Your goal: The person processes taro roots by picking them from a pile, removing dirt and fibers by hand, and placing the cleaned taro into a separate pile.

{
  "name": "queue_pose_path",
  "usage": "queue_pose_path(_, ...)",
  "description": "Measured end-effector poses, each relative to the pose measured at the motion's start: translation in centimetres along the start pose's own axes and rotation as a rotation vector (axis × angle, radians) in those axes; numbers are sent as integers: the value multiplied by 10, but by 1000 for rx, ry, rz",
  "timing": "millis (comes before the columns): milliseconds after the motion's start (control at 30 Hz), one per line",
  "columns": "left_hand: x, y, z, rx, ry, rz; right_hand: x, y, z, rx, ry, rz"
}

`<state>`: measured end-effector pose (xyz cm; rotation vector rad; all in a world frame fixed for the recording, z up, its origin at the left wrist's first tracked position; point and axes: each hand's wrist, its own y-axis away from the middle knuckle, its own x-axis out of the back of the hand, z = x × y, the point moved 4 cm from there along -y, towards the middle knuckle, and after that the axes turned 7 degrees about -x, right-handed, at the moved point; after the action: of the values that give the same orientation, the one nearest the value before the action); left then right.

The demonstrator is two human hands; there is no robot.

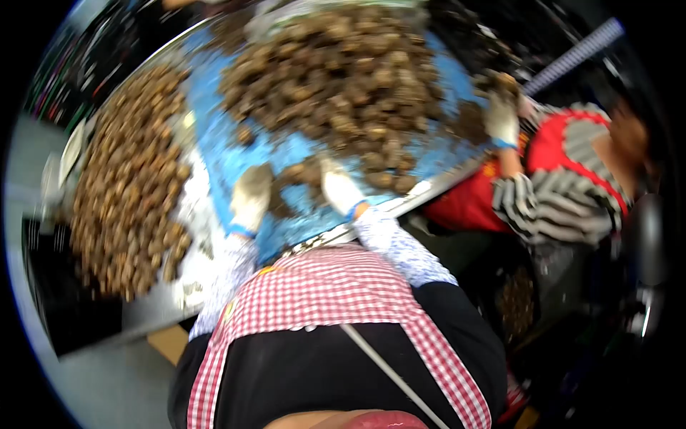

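Note:
My left hand (251, 196), in a white work glove with a soiled front and a blue cuff, is low over the blue sheet (214, 136). My right hand (340, 187), gloved the same way, is at the near edge of a large heap of brown roundish lumps (336, 79) that look like bulbs or tubers. Between my hands lies a small group of the same lumps (301, 174) with loose dirt; my right fingertips reach its side. Blur smears the fingers of both hands, so any hold is hidden.
Left of the sheet, a second broad pile of smaller brown lumps (132, 186) covers the metal table (196, 214). At the right, a person in a striped sleeve (554, 204) has a gloved hand (502, 118) near dark dirt (468, 123). The table's raised metal edge (421, 191) runs before me.

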<state>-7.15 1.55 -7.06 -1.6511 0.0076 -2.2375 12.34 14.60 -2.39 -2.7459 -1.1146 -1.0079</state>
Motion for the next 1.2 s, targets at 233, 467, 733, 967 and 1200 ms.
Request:
queue_pose_path(233, 54, -21, 61, 289, 807, 62, -6, -12, 25, -11, -155, 56)
queue_pose_path(467, 69, -22, 92, 236, 765, 13, -19, -10, 15, 94, -348, -34)
queue_pose_path(733, 97, -23, 104, 261, 657, 21, 0, 18, -29, 584, 31, 219)
queue_pose_path(967, 64, -50, 60, 585, 583, -418, -26, 19, -47, 542, -221, -272)
queue_pose_path(1200, 64, -32, 51, 633, 1333, -291, -12, -1, 12, 386, -81, -10)
